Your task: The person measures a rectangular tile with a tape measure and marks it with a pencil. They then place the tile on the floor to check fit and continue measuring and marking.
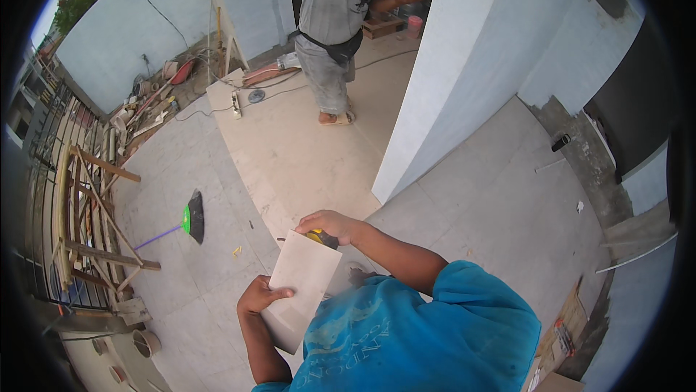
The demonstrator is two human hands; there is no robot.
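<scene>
In front of my body I hold a pale rectangular tile, tilted, with a smooth light face turned up. My left hand grips its left edge, thumb laid over the face and the other fingers hidden beneath. At the far edge of the tile is my right hand, closed around what looks like a yellow-and-black tape measure, mostly covered by the hand and the tile. A small dark tip sticks out beside the tile's far left corner; its kind cannot be made out.
A broom with a purple handle lies on grey floor tiles at left, near a wooden trestle. Another person stands ahead on beige flooring crossed by cables. A pale wall corner rises to the right. Debris lines the far-left wall.
</scene>
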